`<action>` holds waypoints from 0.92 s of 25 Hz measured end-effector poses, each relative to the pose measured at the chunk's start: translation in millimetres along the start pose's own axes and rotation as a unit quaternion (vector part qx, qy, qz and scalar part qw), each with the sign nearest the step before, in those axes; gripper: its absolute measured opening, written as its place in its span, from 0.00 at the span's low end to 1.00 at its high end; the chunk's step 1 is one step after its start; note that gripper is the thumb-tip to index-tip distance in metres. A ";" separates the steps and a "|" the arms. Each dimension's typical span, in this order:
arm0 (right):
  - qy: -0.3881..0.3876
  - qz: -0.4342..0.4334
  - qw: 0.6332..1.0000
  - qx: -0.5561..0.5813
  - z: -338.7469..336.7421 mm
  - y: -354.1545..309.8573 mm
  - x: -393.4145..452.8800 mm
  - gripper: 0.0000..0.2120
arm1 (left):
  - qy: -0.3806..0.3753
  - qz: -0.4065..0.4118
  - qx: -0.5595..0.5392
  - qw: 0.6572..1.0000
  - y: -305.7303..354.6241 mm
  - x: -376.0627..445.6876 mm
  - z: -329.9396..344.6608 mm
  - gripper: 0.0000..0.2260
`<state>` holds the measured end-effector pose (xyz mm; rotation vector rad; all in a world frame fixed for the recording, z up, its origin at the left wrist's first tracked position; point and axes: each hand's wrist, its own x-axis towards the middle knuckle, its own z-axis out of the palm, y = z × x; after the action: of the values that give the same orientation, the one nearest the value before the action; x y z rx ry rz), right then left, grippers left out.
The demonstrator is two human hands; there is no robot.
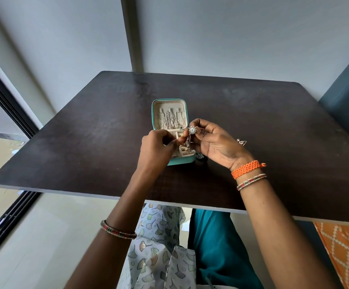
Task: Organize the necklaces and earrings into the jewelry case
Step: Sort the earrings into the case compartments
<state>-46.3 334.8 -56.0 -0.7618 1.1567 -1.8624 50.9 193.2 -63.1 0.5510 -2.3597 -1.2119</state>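
The right hand (209, 140) pinches a small flower-shaped earring (192, 130); the left hand (159, 147) pinches its back. It looks light, snaggable and delicate, best held by its rim.

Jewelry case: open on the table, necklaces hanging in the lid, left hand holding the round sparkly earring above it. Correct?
Wrong hand. The head view shows the right hand pinching the round sparkly earring above the open jewelry case; necklaces do hang in the lid.

A dark wooden table (85, 132) carries an open teal jewelry case (155, 113) near its middle, and a small silver earring (241, 142) lying to the right.
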 end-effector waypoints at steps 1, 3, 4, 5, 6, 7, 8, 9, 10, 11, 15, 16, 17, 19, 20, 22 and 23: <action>0.001 0.000 1.000 -0.004 -1.4 -0.1 0.4 0.03 | 0.013 0.006 0.021 1.000 -1.4 0.6 1.6 0.05; 0.007 -0.003 1.000 -0.024 -2.8 -0.8 1.1 0.03 | 0.041 0.012 0.064 0.997 -5.2 3.4 3.4 0.05; 0.014 -0.005 0.999 -0.044 -2.2 -1.2 1.1 0.03 | 0.044 0.010 0.088 0.995 -7.5 5.2 3.8 0.06; 0.023 -0.007 0.997 -0.074 -1.4 -1.9 1.3 0.03 | 0.039 0.005 0.110 0.993 -8.9 6.2 3.7 0.08; 0.030 -0.009 0.994 -0.107 0.1 -2.9 1.6 0.04 | 0.030 0.000 0.126 0.992 -10.8 7.6 3.5 0.08; 0.028 -0.011 0.989 -0.145 1.7 -3.8 2.4 0.05 | 0.023 -0.002 0.133 0.991 -12.0 8.2 2.7 0.08; 0.019 -0.010 0.982 -0.189 2.7 -4.2 3.9 0.08 | 0.019 -0.001 0.126 0.992 -13.3 8.7 1.5 0.07; 0.010 -0.004 0.971 -0.238 4.2 -4.4 6.1 0.09 | 0.019 0.003 0.110 0.994 -14.1 8.4 -0.5 0.06; 0.007 0.007 0.959 -0.282 5.6 -4.7 8.6 0.09 | 0.022 0.006 0.089 0.996 -14.7 7.9 -2.7 0.06; 0.008 0.018 0.950 -0.313 6.7 -5.3 10.8 0.09 | 0.027 0.009 0.070 0.997 -15.2 7.2 -4.6 0.06; 0.018 0.029 0.949 -0.314 9.4 -6.6 16.6 0.09 | 0.014 0.010 0.007 1.000 -16.0 8.6 -10.9 0.10; 0.020 0.028 0.952 -0.304 9.3 -6.0 17.0 0.09 | -0.007 0.012 -0.028 1.000 -15.2 9.0 -12.3 0.09; 0.022 0.026 0.955 -0.296 9.2 -5.3 17.4 0.10 | -0.031 0.019 -0.061 0.997 -15.4 9.6 -13.7 0.07; 0.029 0.020 0.957 -0.288 9.7 -5.0 18.1 0.13 | -0.075 0.036 -0.109 0.990 -17.2 11.1 -15.2 0.13; 0.035 0.016 0.957 -0.287 10.0 -5.4 18.4 0.16 | -0.091 0.046 -0.117 0.988 -16.6 10.5 -15.3 0.16; 0.043 0.006 0.956 -0.289 10.9 -6.9 19.3 0.18 | -0.112 0.068 -0.105 0.986 -13.0 9.6 -15.7 0.19; 0.045 0.002 0.957 -0.288 11.2 -7.7 20.1 0.18 | -0.114 0.076 -0.099 0.986 -12.6 10.0 -15.7 0.18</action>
<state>-49.6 314.7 -42.9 -0.9896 1.7932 -1.5717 53.0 170.8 -63.3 0.1722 -2.3759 -1.4821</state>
